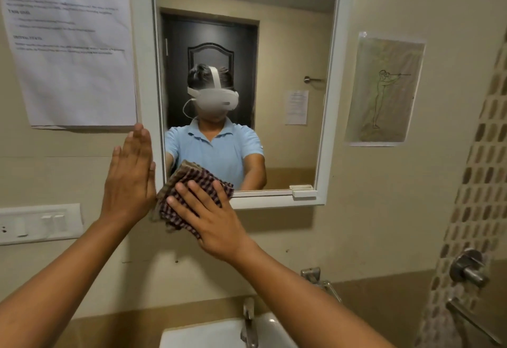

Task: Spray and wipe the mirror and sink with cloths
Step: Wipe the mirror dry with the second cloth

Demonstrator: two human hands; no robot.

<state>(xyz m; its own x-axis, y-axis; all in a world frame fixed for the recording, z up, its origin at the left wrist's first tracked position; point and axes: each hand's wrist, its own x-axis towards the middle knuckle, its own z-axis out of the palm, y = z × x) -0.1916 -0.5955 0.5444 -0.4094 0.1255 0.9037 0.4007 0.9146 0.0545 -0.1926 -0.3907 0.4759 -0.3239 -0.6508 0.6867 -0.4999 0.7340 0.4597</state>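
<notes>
A white-framed mirror (288, 46) hangs on the beige wall. My right hand (211, 218) presses a dark checked cloth (192, 183) flat against the mirror's lower left corner, fingers spread straight over it. My left hand (130, 177) is held upright with straight fingers, flat against the wall and the mirror frame's left edge, just left of the cloth. The white sink (208, 334) with its metal tap (248, 325) lies below at the bottom edge. No spray bottle shows.
A printed sheet (68, 46) is taped left of the mirror, a drawing (384, 90) to the right. A white switch plate (38, 223) sits at the left. A metal valve (469, 266) and rail stand on the tiled wall at right.
</notes>
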